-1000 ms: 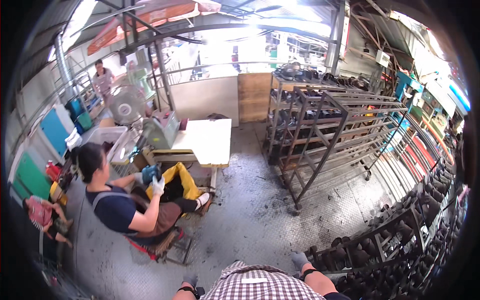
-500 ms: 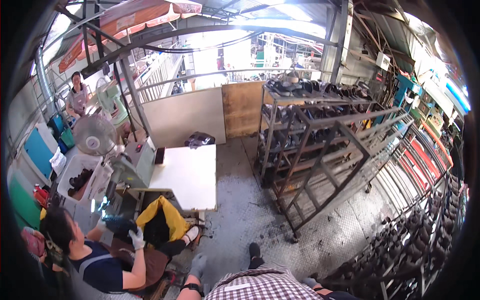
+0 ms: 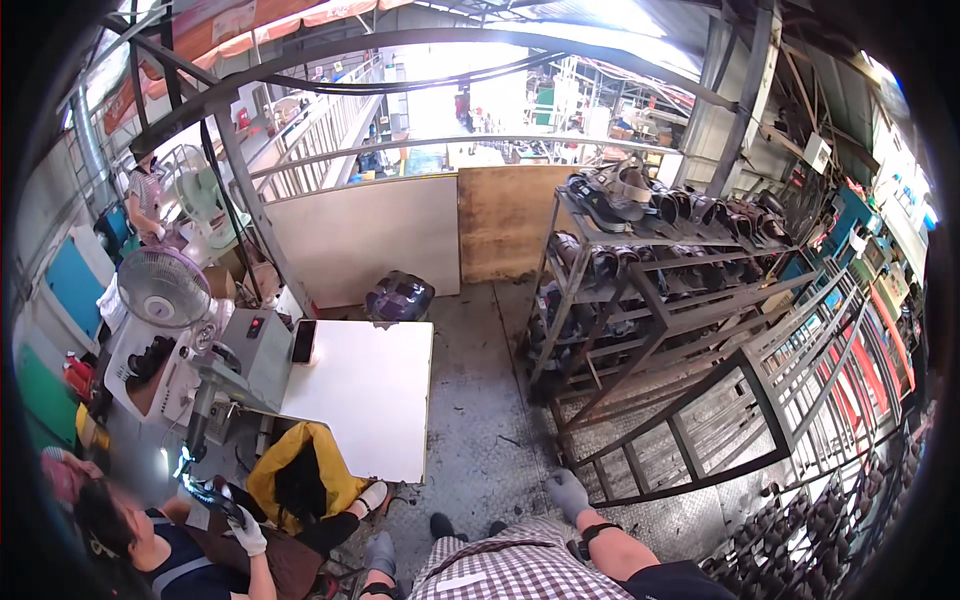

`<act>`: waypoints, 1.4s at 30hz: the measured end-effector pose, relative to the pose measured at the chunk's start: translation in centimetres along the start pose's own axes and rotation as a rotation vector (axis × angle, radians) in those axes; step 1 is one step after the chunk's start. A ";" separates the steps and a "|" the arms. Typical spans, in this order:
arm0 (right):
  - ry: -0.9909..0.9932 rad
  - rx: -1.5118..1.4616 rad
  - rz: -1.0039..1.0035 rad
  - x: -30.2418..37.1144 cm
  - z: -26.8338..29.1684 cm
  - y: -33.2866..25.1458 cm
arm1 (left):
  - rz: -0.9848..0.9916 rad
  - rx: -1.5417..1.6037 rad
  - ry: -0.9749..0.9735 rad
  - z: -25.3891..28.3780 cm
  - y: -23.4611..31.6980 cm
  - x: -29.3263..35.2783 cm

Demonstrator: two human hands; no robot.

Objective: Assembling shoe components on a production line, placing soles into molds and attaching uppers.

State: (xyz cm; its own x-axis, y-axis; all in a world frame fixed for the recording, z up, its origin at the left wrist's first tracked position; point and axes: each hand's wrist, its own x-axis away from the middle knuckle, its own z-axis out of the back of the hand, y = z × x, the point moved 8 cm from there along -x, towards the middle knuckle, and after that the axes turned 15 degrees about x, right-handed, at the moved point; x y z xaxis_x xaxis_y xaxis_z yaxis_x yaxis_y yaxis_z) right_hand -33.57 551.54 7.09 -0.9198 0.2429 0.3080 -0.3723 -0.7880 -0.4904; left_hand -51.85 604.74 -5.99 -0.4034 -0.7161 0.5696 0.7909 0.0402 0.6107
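My right hand (image 3: pixel 568 495), in a grey glove, is raised at the lower middle, close to the near corner of a low dark metal rack frame (image 3: pixel 690 450). Whether it touches the frame, I cannot tell. Low beside my checked apron hangs my left hand (image 3: pixel 380 553), also grey-gloved, with its fingers pointing forward and too small to make out. Nothing shows in either hand. On my left a seated person (image 3: pixel 200 550) in white gloves holds a dark shoe (image 3: pixel 215 500) at a grey machine (image 3: pixel 250 350).
A white-topped table (image 3: pixel 365 400) carries a phone (image 3: pixel 304 342). Beside it stand a yellow sack (image 3: pixel 345 480) and a dark plastic-wrapped bundle (image 3: pixel 400 297). Shoes fill a metal shelf rack (image 3: pixel 600 238) ahead right. A fan (image 3: pixel 165 287) stands left; more shoes (image 3: pixel 790 545) hang lower right.
My view has shifted forward, so the table and racks look nearer. My right hand has risen from the lower edge toward the rack frame. The seated person's shoe sits lower in view.
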 end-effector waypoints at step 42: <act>-0.354 -0.630 -0.494 -1.2 -8.4 6.4 | -0.524 -0.526 -0.483 -5.8 21.5 -2.9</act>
State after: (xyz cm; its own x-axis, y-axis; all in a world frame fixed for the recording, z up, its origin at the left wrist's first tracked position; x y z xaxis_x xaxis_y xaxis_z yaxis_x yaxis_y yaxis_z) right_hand -35.89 550.96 -3.23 -0.5820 0.2011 0.7879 -0.8131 -0.1543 -0.5613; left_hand -31.07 603.63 2.32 -0.8297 -0.1755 0.5300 0.5109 -0.6213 0.5941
